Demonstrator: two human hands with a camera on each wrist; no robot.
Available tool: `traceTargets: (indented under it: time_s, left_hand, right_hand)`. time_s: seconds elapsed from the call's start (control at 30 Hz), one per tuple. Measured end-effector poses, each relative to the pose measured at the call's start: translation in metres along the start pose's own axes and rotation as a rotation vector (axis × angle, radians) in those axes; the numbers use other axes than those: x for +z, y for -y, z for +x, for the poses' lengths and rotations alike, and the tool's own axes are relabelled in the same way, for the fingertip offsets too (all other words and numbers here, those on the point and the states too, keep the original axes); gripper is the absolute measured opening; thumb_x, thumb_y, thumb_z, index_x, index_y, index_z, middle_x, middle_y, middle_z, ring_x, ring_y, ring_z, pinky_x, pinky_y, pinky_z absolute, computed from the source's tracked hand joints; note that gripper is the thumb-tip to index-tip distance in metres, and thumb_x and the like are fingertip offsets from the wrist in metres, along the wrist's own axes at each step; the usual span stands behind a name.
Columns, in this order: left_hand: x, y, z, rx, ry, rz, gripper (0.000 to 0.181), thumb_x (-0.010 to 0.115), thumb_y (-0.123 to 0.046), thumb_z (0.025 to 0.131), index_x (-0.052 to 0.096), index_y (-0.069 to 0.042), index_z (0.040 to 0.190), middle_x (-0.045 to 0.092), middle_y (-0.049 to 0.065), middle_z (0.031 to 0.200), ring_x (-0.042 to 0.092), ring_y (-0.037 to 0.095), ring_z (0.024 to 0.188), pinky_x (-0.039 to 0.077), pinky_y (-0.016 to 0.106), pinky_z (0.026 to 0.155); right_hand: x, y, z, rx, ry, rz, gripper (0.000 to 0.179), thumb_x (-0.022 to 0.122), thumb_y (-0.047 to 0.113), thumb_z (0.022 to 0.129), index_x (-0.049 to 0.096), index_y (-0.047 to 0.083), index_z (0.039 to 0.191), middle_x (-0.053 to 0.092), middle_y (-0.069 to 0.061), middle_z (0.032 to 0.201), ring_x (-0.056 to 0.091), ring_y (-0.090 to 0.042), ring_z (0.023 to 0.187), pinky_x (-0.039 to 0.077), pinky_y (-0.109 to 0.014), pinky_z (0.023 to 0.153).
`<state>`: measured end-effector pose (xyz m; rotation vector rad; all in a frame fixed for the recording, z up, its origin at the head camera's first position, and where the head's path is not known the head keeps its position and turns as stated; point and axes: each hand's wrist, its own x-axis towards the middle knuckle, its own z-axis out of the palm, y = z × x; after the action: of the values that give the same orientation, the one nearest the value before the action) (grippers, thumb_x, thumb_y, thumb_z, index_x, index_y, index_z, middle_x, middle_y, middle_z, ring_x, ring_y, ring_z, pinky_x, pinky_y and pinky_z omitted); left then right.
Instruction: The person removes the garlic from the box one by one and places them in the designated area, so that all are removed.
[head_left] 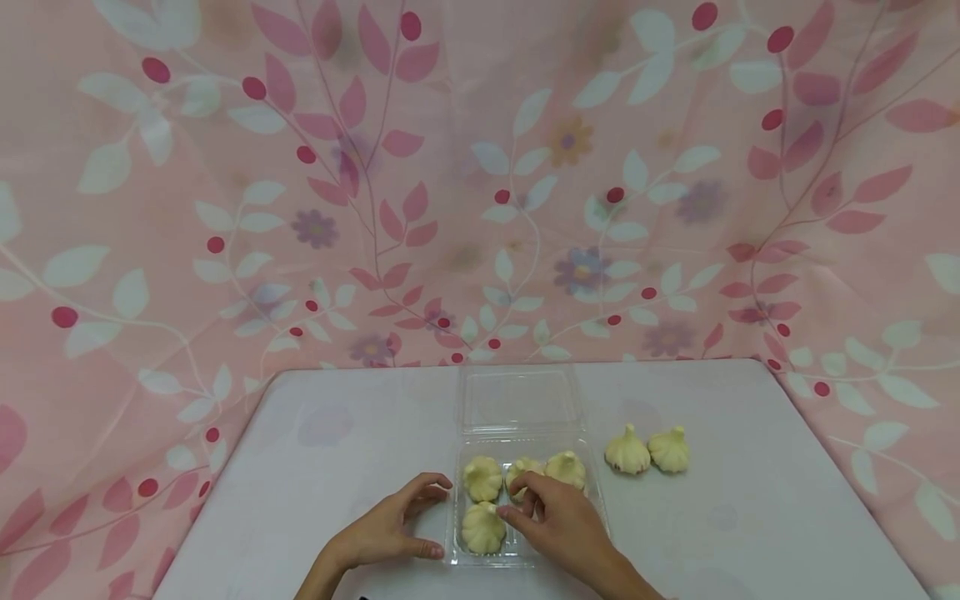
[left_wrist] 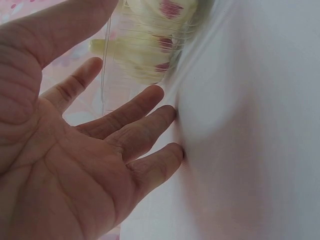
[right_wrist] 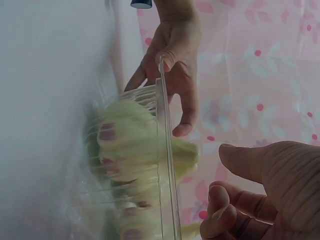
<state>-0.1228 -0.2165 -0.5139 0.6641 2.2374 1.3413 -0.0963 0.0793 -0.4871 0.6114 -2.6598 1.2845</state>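
A clear plastic clamshell box (head_left: 491,560) lies with its lid (head_left: 521,400) folded back. Inside are several garlic bulbs, among them a front-left bulb (head_left: 483,527), a back-left bulb (head_left: 482,479) and a back-right bulb (head_left: 566,470). My left hand (head_left: 393,525) is spread beside the box's left side, thumb near its front corner; nothing is in its palm in the left wrist view. Over the box hovers my right hand (head_left: 562,521), fingers loosely bent, with a gap between thumb and fingers in the right wrist view (right_wrist: 265,195). It partly covers the middle bulb (head_left: 522,473).
Two more garlic bulbs, a nearer one (head_left: 627,451) and a farther one (head_left: 669,450), sit side by side to the right of the box. The table (head_left: 750,517) has a whitish cover. Behind it hangs a pink floral cloth (head_left: 480,167).
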Motion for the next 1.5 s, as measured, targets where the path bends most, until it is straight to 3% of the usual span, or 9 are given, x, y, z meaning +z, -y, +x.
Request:
traceTargets:
  time_s: [0.57, 0.93, 1.2, 1.5]
  left_hand:
    - [0.0, -0.004, 0.001, -0.002, -0.004, 0.013, 0.078, 0.086, -0.028, 0.078, 0.041, -0.022, 0.141, 0.055, 0.002, 0.135, 0.046, 0.027, 0.132, 0.033, 0.044, 0.11]
    - [-0.001, -0.002, 0.001, 0.013, -0.001, 0.02, 0.079, 0.085, -0.03, 0.078, 0.04, -0.019, 0.142, 0.055, 0.004, 0.135, 0.047, 0.029, 0.131, 0.034, 0.04, 0.11]
    - [0.0, 0.001, 0.002, 0.001, -0.005, 0.045, 0.079, 0.085, -0.032, 0.078, 0.04, -0.022, 0.142, 0.056, 0.0, 0.134, 0.048, 0.025, 0.13, 0.035, 0.038, 0.109]
    - [0.0, -0.003, 0.002, 0.006, -0.003, 0.012, 0.078, 0.086, -0.027, 0.077, 0.042, -0.022, 0.14, 0.056, 0.002, 0.134, 0.048, 0.028, 0.13, 0.034, 0.046, 0.11]
  right_hand:
    - [0.012, 0.004, -0.001, 0.057, 0.031, -0.048, 0.025, 0.08, 0.035, 0.083, 0.066, 0.019, 0.096, 0.048, 0.019, 0.069, 0.042, 0.003, 0.058, 0.036, -0.019, 0.05]
    - [0.018, 0.005, -0.001, 0.126, 0.052, -0.049, 0.025, 0.079, 0.038, 0.083, 0.066, 0.021, 0.097, 0.045, 0.019, 0.067, 0.041, 0.002, 0.057, 0.035, -0.02, 0.049]
    - [0.023, 0.004, -0.001, 0.108, 0.042, -0.057, 0.021, 0.078, 0.036, 0.085, 0.065, 0.024, 0.095, 0.047, 0.019, 0.068, 0.042, 0.002, 0.058, 0.036, -0.02, 0.051]
    - [0.025, 0.002, -0.001, 0.074, 0.023, -0.071, 0.018, 0.078, 0.032, 0.085, 0.064, 0.025, 0.091, 0.046, 0.021, 0.068, 0.042, 0.003, 0.058, 0.036, -0.019, 0.051]
